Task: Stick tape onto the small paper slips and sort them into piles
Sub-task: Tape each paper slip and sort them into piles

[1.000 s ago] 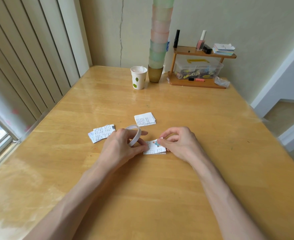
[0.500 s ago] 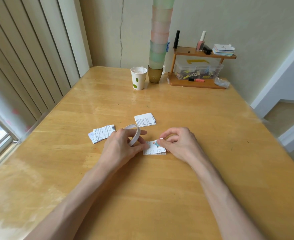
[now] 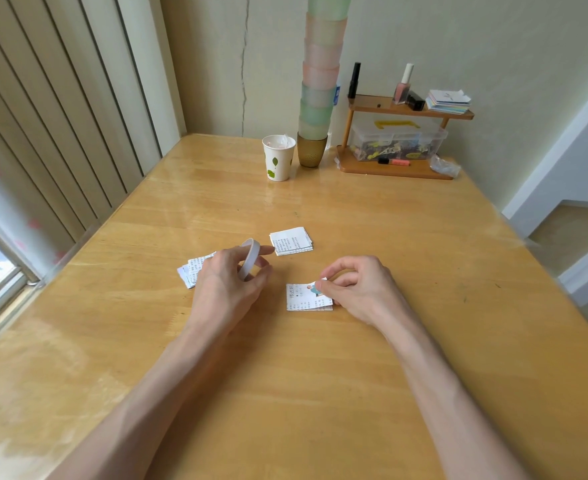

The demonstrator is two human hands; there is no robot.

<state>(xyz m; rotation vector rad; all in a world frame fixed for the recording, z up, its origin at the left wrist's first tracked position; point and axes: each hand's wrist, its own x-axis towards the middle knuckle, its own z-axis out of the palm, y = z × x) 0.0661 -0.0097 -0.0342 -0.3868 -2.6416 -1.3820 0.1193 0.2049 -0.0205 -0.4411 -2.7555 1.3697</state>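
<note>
One wooden table fills the view. At its far edge stands one tall stack of translucent cups, green and pink, rising out of the top of the picture from an amber cup at the bottom. Right of it is one two-tier wooden shelf. On its lower board sit one clear plastic box with a yellow handle and one orange highlighter. Its upper board carries one stack of cards, one nail polish bottle and one black tube. One paper cup with green leaf prints stands just left of the cup stack.

Three piles of printed paper slips lie mid-table: a squared far pile, a fanned left pile partly hidden by the left hand, and a near pile in front of the right hand. There is one white tape roll.

The left hand grips the tape roll, which stands on edge between the thumb and curled fingers, with the forefinger reaching across its top, well apart from the near pile. The right hand is curled tight, its thumb and forefinger pinching at the upper right corner of the top slip of the near pile. Whether the small white bit between them is tape or the slip's own corner cannot be told
</note>
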